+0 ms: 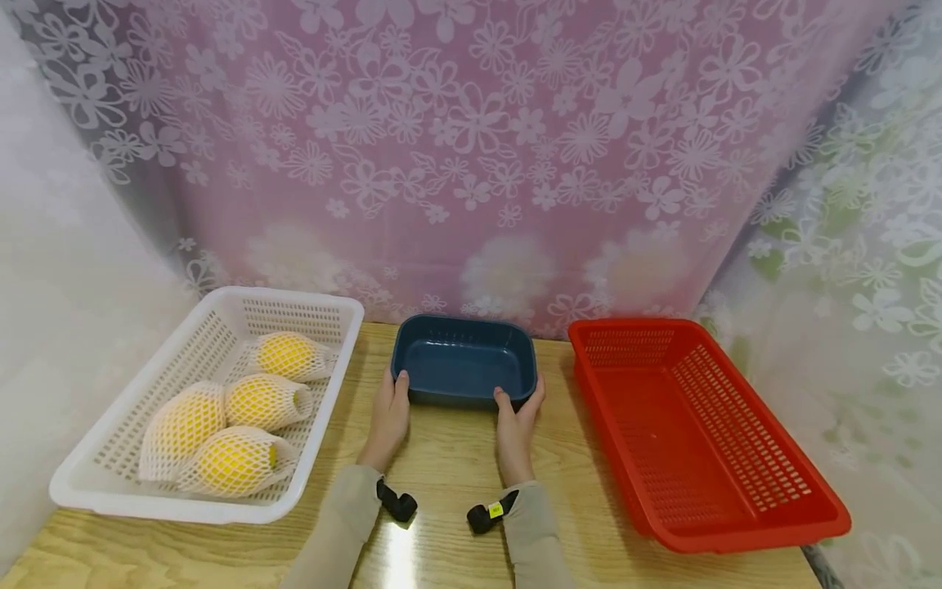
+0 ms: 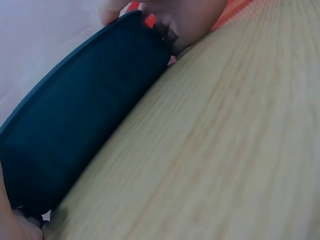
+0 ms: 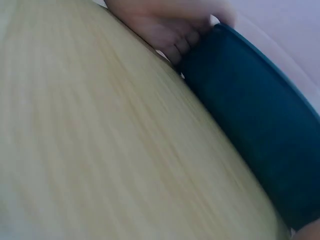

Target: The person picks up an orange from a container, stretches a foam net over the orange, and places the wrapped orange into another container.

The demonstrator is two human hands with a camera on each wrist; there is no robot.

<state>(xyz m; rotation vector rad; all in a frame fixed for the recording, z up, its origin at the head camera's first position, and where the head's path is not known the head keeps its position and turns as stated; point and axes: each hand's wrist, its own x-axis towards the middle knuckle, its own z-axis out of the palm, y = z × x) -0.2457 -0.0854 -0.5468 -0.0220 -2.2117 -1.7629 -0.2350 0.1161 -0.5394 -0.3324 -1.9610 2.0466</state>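
Note:
A dark blue rectangular dish (image 1: pixel 464 364) with rounded corners and nothing inside lies between both hands at the back of the table. My left hand (image 1: pixel 390 413) grips its near left corner, thumb over the rim. At the near right corner my right hand (image 1: pixel 518 421) holds it the same way, with the thumb on the rim. In the left wrist view the dish's side wall (image 2: pixel 85 105) stands close over the wooden surface. From the right wrist, curled fingers (image 3: pixel 182 45) show under the far end of the dish (image 3: pixel 250 120).
To the left, a white plastic basket (image 1: pixel 320 450) holds several yellow fruits (image 1: pixel 235 462) in white foam nets. A red plastic basket (image 1: pixel 655 442) stands on the right. Behind the wooden table (image 1: pixel 441 491) hangs a pink flowered curtain (image 1: pixel 471 164).

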